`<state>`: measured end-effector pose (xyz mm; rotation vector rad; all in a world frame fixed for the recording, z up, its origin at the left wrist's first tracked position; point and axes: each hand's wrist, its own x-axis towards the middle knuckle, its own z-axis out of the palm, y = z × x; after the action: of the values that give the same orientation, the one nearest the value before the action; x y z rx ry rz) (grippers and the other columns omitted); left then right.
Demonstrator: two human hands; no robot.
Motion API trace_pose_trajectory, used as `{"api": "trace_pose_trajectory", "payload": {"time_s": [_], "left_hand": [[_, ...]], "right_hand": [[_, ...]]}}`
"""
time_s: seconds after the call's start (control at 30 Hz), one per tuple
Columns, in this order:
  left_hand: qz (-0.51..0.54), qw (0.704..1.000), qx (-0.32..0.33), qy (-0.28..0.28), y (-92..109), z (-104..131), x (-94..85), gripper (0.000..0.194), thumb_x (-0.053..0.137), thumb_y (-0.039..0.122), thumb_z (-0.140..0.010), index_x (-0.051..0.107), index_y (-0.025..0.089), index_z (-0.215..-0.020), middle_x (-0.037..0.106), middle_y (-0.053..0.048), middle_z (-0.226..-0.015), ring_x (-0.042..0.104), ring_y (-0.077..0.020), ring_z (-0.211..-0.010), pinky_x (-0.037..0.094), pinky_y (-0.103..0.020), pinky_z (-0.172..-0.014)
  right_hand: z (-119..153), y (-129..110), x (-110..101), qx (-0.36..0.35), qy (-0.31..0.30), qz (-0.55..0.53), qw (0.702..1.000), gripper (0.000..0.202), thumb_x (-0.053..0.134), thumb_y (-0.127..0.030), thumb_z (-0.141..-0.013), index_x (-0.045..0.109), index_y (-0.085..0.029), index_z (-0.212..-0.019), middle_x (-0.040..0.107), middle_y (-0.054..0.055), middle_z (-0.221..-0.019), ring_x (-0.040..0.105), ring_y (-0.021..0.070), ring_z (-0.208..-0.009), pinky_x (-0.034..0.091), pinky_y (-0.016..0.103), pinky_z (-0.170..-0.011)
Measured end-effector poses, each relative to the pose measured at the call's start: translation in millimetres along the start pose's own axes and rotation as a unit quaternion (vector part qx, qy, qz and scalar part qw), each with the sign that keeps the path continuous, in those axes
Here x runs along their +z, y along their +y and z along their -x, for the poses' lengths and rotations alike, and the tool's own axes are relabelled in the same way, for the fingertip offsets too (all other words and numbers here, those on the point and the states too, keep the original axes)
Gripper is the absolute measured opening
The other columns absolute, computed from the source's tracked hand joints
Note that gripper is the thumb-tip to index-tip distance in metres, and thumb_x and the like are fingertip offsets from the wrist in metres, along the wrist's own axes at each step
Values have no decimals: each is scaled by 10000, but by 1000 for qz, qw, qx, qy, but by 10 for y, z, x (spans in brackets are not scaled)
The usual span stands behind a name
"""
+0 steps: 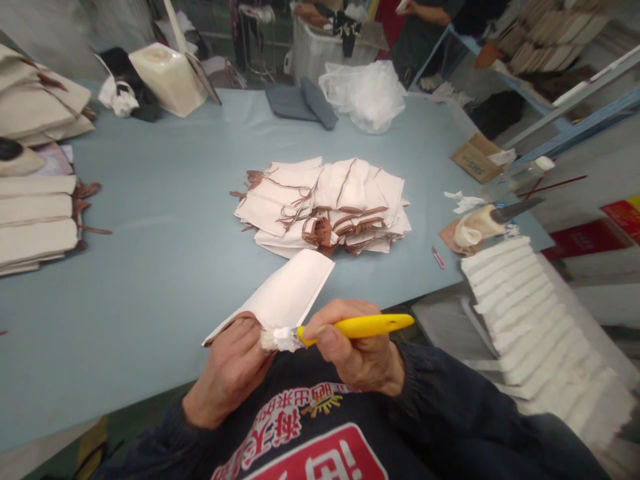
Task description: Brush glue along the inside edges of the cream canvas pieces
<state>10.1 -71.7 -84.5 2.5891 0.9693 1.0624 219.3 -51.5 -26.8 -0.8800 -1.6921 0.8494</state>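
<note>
My right hand (353,343) is closed around the yellow handle of a paintbrush (375,325). White paste coats its bristles, which are at the near edge of a cream leather piece (280,290), beside my left fingers. Along that edge, my left hand (235,367) grips the piece where its brown underside shows; some fingertips are hidden. The piece's far end reaches toward a heap of similar cream pieces (360,187) with brown edges and dangling thin strips, lying mid-table.
Stacked cream pieces (35,217) occupy the left of the blue-grey table (155,287). At the back are a cream container (167,80), dark folded material (293,101) and clear plastic (367,97). A small cutter (439,258) lies near the right edge, by a cardboard box (477,158).
</note>
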Motion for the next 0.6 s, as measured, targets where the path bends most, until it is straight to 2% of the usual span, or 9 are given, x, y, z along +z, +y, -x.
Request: {"api": "trace_pose_trajectory", "payload": {"time_s": [0.07, 0.13, 0.27, 0.33, 0.47, 0.6], "left_hand": [[-6, 1000, 1, 3, -11, -4, -2, 181, 560, -10, -889, 607, 153, -955, 728, -112, -825, 646, -228, -788, 543, -384, -801], [-10, 1000, -2, 14, -25, -11, -9, 203, 572, -29, -872, 608, 145, -971, 743, -134, -871, 659, -238, -839, 548, -402, -852], [5, 1000, -14, 20, -47, -6, -23, 206, 545, -25, -869, 588, 175, -892, 725, -111, -809, 664, -233, -815, 550, -400, -846], [10, 1000, -15, 26, -46, -7, -25, 216, 537, -27, -864, 573, 186, -866, 716, -104, -789, 662, -231, -794, 551, -397, -822], [14, 999, -12, 42, -26, -36, -28, 237, 570, -47, -854, 571, 183, -914, 726, -103, -803, 653, -221, -785, 554, -383, -805], [34, 998, -4, 45, -6, -56, -37, 247, 549, -49, -858, 543, 196, -890, 725, -107, -804, 651, -222, -785, 558, -379, -790]], "right_hand": [[-6, -11, -14, 31, 21, -11, 999, 220, 534, -279, -997, 687, -199, -860, 712, 7, -678, 637, 122, -531, 518, 240, -513], [-4, -14, -22, 31, 25, -6, 999, 229, 530, -288, -999, 686, -198, -856, 708, 7, -675, 627, 120, -523, 510, 239, -505], [56, -72, -29, -12, -10, 41, 999, 267, 521, -306, -1016, 680, -198, -831, 709, 15, -662, 638, 126, -545, 501, 243, -530], [86, -101, -32, -1, -5, 34, 999, 276, 517, -319, -1024, 679, -202, -835, 700, 12, -661, 623, 124, -539, 490, 251, -530], [74, -72, -40, 94, 23, -57, 994, 303, 517, -404, -1026, 672, -203, -861, 566, -37, -562, 482, 100, -445, 380, 230, -419], [-74, 3, -92, 189, -52, -172, 965, 368, 545, -493, -1003, 644, -186, -826, 421, -80, -505, 366, 76, -404, 280, 213, -371]]}}
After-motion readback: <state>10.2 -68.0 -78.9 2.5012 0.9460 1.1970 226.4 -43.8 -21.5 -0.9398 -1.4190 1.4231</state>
